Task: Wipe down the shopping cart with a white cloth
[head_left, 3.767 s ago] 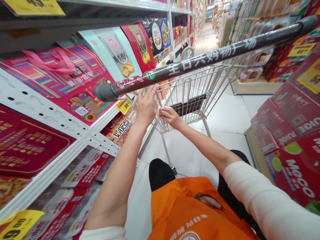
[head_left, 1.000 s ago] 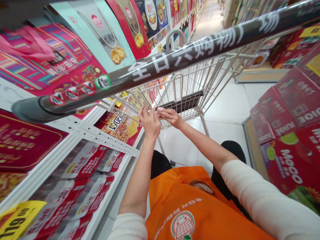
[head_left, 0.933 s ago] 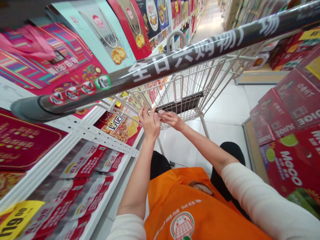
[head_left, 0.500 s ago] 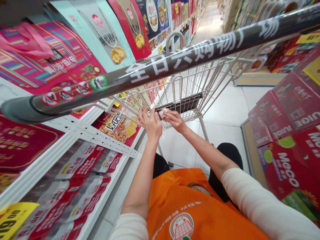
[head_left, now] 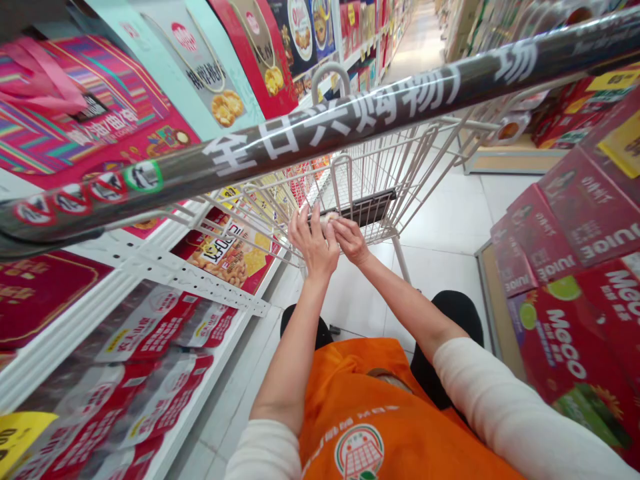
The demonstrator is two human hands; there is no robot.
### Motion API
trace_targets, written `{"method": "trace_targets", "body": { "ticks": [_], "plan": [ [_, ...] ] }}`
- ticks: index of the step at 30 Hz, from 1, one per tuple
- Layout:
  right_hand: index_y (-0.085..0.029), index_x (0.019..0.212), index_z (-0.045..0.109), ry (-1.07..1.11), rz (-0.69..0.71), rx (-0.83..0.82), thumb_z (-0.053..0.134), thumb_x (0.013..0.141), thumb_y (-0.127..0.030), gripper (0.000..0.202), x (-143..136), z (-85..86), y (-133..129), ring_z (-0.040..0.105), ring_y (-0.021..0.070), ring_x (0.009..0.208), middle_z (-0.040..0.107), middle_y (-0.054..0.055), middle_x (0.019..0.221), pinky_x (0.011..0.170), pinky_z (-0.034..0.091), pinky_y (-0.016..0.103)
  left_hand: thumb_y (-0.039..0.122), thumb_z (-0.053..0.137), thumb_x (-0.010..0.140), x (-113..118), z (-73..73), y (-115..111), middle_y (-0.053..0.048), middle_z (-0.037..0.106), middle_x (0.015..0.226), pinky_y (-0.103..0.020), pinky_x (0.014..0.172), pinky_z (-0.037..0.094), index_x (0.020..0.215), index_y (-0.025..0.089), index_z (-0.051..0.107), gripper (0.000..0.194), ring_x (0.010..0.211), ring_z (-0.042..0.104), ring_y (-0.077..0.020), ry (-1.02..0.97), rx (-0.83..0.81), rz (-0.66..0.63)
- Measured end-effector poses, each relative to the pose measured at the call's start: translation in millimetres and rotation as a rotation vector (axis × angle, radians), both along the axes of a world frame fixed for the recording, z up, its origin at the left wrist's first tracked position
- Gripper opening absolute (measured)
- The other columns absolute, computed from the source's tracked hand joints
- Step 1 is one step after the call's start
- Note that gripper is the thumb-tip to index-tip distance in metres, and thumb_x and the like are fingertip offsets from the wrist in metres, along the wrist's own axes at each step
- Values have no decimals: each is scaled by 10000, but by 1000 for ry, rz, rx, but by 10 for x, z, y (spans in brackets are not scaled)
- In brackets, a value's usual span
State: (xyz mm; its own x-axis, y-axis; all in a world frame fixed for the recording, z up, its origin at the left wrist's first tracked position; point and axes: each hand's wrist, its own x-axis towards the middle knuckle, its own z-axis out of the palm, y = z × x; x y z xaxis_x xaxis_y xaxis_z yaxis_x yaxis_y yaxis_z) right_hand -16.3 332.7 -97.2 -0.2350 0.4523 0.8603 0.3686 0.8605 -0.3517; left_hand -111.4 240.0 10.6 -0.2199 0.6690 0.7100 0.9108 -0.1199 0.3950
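A small pale, crumpled wad (head_left: 330, 217), perhaps cloth or tissue, shows between my hands; its exact kind is too small to tell. My right hand (head_left: 353, 241) pinches it between thumb and fingertips. Beside it, my left hand (head_left: 315, 241) has its fingers stretched and apart, with the thumb close to the right fingertips. Both are at the near end of a wire shopping cart (head_left: 415, 193), by a dark strip (head_left: 373, 208) on its wire wall. Part of that strip is hidden behind the fingers.
The cart's dark handle (head_left: 320, 127) crosses above my hands. On the left, a white shelf (head_left: 200, 280) holds gift boxes and bagged goods (head_left: 150, 333). Stacked red drink cartons (head_left: 565, 333) stand on the right. Tiled floor (head_left: 445, 267) runs between them.
My left hand has shifted slightly right, closer to my right hand and the pale wad. The view has moved a little, so the cart handle sits further left.
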Motion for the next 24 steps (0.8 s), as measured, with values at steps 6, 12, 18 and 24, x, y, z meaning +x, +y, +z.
{"method": "trace_targets", "body": {
  "ticks": [6,12,18,24],
  "plan": [
    [-241,1153,761,58,-81,-51,501,1031,-386,322,81,18,0,667,254,1261,753,117,1276,1128,571,458,416,388,1029,-38,-15,141,-144,550,1532,-645,1250,184,1417,230,631,494,1560,260,-376,5,-169,12],
    [-230,1100,767,7,-163,-74,535,1019,-383,289,185,-27,25,669,267,1166,760,137,1217,1058,586,495,412,337,1047,-9,-98,112,-159,496,1575,-629,1257,194,1479,221,568,525,1576,257,-344,-22,-160,7],
    [-249,1107,766,56,-220,51,552,1014,-325,246,325,-58,-37,653,262,1166,754,129,1218,1024,589,510,429,394,1021,134,-204,66,-207,416,1590,-578,1280,188,1498,161,539,566,1562,240,-342,-41,-32,17],
    [-249,1057,782,141,-248,-70,538,1013,-409,295,374,-12,146,634,288,1254,739,122,1205,1145,517,539,431,402,1032,210,-127,156,-173,398,1623,-524,1275,221,1535,217,500,555,1550,308,-305,39,-76,-85]
  ]
}}
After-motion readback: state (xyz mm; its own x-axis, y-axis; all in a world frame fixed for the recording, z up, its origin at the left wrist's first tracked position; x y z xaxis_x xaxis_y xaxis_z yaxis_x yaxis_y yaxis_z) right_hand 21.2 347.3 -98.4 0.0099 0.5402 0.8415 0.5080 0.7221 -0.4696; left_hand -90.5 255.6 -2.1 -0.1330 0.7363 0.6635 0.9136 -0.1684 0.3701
